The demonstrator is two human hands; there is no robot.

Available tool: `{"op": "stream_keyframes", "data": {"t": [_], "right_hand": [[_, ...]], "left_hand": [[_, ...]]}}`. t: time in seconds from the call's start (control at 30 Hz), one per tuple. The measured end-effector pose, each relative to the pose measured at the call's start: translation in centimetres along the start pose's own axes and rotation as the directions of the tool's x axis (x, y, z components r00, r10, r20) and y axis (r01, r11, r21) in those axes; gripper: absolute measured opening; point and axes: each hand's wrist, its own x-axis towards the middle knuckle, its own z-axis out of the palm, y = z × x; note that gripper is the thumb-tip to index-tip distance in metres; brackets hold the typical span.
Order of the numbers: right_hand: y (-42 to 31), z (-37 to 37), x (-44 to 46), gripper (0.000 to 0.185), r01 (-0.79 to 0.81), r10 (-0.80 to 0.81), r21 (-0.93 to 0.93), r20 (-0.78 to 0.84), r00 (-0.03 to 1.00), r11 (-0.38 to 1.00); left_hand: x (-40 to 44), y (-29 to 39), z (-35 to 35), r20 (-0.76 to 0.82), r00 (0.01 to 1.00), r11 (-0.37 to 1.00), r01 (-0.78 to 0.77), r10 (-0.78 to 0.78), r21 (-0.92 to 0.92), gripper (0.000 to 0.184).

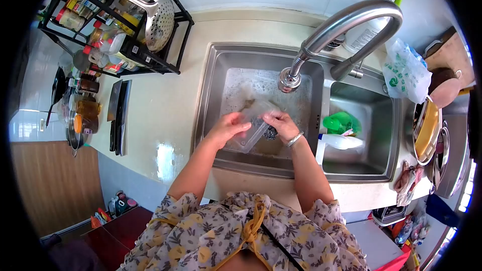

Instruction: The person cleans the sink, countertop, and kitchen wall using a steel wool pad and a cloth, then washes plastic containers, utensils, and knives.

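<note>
A pale counter [163, 100] surrounded a steel sink [261, 46], its large basin [251, 164] mid-view, the curved tap [327, 29] between one and two o'clock. Over that basin you held a clear plastic container [255, 129]: your left hand [227, 129] gripped its nine o'clock side, your right hand [285, 127] its three o'clock side. A slip seemed the likeliest trouble, since smooth, possibly wet plastic could have slid from that light finger hold; pressing too hard might have bent it. The container looked thin, colourless and see-through, straight-edged towards six o'clock, blurred towards twelve.
</note>
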Motion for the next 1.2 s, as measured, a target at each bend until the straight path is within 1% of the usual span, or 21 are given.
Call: {"op": "stream_keyframes", "data": {"t": [0.03,0.07,0.1,0.17,0.2,0.27,0.3,0.37,0.4,0.43,0.5,0.57,0.63,0.7,0.77,0.83,0.9,1.0,1.07,1.13,1.2], "right_hand": [[0.9,-0.2,0.8,0.039,-0.014,0.01,-0.079,-0.042,0.999,0.997],[1.5,-0.8,1.6,0.045,-0.075,0.057,-0.255,-0.08,0.995,0.964],[1.7,-1.1,2.0,0.045,-0.078,0.06,-0.256,-0.079,0.995,0.964],[2.2,-1.4,2.7,0.038,-0.311,0.046,-0.538,-0.449,0.892,0.783],[2.9,-1.6,2.6,0.038,-0.312,0.049,-0.541,-0.445,0.894,0.781],[5.3,-2.4,2.2,0.031,-0.451,-0.212,-0.785,-0.57,0.794,0.424],[7.1,-3.1,2.7,0.031,-0.449,-0.209,-0.787,-0.567,0.797,0.423],[10.7,-4.9,3.8,0.03,-0.484,0.089,-0.802,-0.486,0.869,0.35],[10.1,-4.4,4.2,0.03,-0.435,0.181,-0.757,-0.4,0.899,0.488],[9.5,-3.8,4.4,0.03,-0.44,0.185,-0.758,-0.403,0.897,0.482],[8.4,-1.9,4.5,0.038,-0.14,0.01,-0.4,-0.31,0.951,0.906],[3.1,3.0,2.0,0.037,0.052,-0.066,-0.082,-0.188,0.98,0.995],[2.2,5.7,0.5,0.038,0.317,-0.429,-0.556,-0.078,0.9,0.768],[1.5,7.4,0.4,0.029,0.334,-0.537,-0.684,-0.1,0.838,0.648],[1.4,7.3,1.6,0.019,0.165,-0.529,-0.801,-0.21,0.823,0.575],[0.5,6.2,3.5,0.016,0.118,-0.567,-0.841,-0.246,0.786,0.528],[-0.6,4.6,5.2,0.013,0.033,-0.607,-0.877,-0.304,0.734,0.479],[-0.2,4.6,4.8,0.015,0.042,-0.623,-0.863,-0.328,0.71,0.503],[0.8,6.8,2.5,0.017,0.172,-0.609,-0.897,-0.127,0.783,0.408],[1.0,7.9,1.2,0.018,0.24,-0.59,-0.826,-0.132,0.797,0.509],[1.6,7.4,1.0,0.018,0.219,-0.59,-0.823,-0.165,0.791,0.524]], "left_hand": [[0.2,-0.5,-0.2,-0.004,1.0,1.0,0.0,0.0,-0.002,0.043],[0.2,-1.0,-0.4,-0.079,0.997,0.99,0.006,-0.018,-0.144,0.036],[0.3,-1.5,-0.5,-0.151,0.987,0.959,0.002,-0.047,-0.285,0.029],[0.5,-2.7,-0.5,-0.166,0.984,0.925,-0.004,-0.064,-0.38,0.017],[0.5,-3.2,-0.4,-0.147,0.989,0.883,-0.044,-0.028,-0.468,0.015],[0.8,-4.1,-0.7,-0.117,0.993,0.812,-0.089,0.026,-0.577,0.022],[0.8,-4.1,-0.7,-0.121,0.992,0.811,-0.089,0.023,-0.578,0.022],[1.2,-4.3,-0.3,-0.128,0.992,0.826,-0.087,0.017,-0.557,0.04],[1.4,-4.1,-0.2,-0.122,0.992,0.851,-0.053,-0.014,-0.522,0.054],[1.7,-4.3,0.0,-0.12,0.993,0.848,-0.05,-0.016,-0.528,0.054],[2.1,-4.8,0.3,-0.153,0.988,0.826,-0.078,-0.009,-0.558,0.06],[2.3,-4.5,0.6,-0.129,0.991,0.82,-0.049,-0.03,-0.57,0.064],[2.6,-4.5,1.0,-0.099,0.994,0.816,-0.022,-0.043,-0.578,0.069],[2.6,-4.6,1.2,-0.036,0.999,0.762,-0.036,0.017,-0.646,0.065],[2.2,-5.0,1.4,0.015,0.999,0.787,-0.013,0.028,-0.617,0.064],[1.3,-4.9,2.3,0.168,0.985,0.85,0.061,0.032,-0.524,0.067],[0.3,-4.2,3.6,0.171,0.984,0.809,0.064,0.046,-0.584,0.067],[0.2,-3.7,4.0,0.076,0.996,0.827,0.01,0.04,-0.563,0.062],[1.3,-5.5,3.4,0.022,1.0,0.839,0.013,-0.001,-0.544,0.058],[1.2,-5.5,4.0,-0.126,0.992,0.864,-0.075,0.013,-0.498,0.048],[1.1,-6.2,3.2,-0.025,1.0,0.901,-0.017,0.007,-0.434,0.049]]}}
